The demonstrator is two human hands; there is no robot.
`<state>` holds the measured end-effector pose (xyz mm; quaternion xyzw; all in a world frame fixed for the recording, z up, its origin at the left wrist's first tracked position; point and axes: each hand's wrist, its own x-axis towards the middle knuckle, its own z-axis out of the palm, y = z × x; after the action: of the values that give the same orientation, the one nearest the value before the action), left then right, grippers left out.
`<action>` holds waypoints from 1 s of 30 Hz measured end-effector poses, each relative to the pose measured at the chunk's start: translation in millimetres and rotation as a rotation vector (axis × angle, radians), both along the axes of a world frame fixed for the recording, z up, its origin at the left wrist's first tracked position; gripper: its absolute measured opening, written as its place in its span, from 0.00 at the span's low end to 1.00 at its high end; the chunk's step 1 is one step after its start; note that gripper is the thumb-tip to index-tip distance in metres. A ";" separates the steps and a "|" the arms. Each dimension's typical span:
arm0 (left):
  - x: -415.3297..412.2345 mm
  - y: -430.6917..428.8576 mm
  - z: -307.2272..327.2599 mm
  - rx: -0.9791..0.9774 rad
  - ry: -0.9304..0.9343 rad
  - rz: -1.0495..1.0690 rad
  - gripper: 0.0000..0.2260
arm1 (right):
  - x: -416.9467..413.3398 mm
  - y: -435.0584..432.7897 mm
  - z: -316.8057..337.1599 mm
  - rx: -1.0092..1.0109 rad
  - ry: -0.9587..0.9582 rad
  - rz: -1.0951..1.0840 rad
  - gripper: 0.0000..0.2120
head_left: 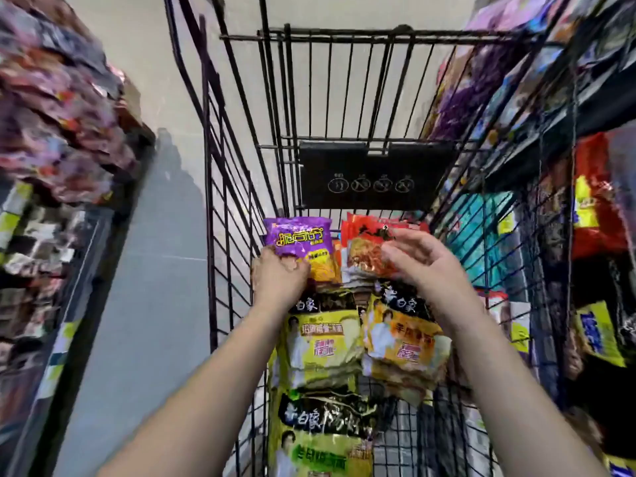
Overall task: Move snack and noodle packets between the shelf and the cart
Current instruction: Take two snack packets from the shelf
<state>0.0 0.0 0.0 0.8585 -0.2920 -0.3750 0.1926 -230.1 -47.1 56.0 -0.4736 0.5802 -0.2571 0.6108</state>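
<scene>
Both my arms reach into a black wire cart (220, 187). My left hand (278, 277) grips the lower edge of a purple snack packet (298, 237) and holds it upright near the cart's left wall. My right hand (420, 261) hovers with spread, relaxed fingers at a red and orange packet (366, 256) that stands on a stack of similar packets; whether the fingers touch it is unclear. Closer to me in the cart lie yellow noodle packets (320, 342) and an orange noodle packet (402, 335).
A shelf (592, 108) at the right holds purple, blue, red and yellow packets close against the cart's side. A second shelf (58, 139) of packets stands at the left, blurred. Grey floor (151, 304) lies between it and the cart. A black sign panel (371, 177) hangs on the cart's far end.
</scene>
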 end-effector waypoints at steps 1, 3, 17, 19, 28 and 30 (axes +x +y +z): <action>-1.4 -1.2 -5.0 0.021 -0.023 -0.018 0.32 | -1.3 -1.6 -2.1 0.001 0.009 -0.005 0.20; -4.6 -2.7 -14.9 0.054 -0.074 -0.037 0.33 | -8.0 -4.8 -6.8 0.006 0.045 -0.016 0.19; -5.7 -13.5 -21.5 0.048 -0.078 0.090 0.43 | -27.9 -37.4 -52.6 0.009 0.487 -0.042 0.34; -6.6 -16.0 -18.4 0.041 -0.068 0.104 0.42 | -26.3 -42.1 -59.0 0.027 0.596 0.026 0.37; 11.6 -13.8 -12.2 0.091 0.374 0.234 0.19 | -22.3 -60.9 -85.9 0.235 0.608 -0.010 0.36; 12.5 -14.7 -13.1 0.065 0.453 0.283 0.16 | -21.0 -61.4 -85.4 0.272 0.582 -0.036 0.39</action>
<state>12.5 -14.7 -13.1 0.7906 -0.1062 -0.5361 0.2762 -251.0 -108.5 -29.4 -0.4311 0.7676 -0.0418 0.4723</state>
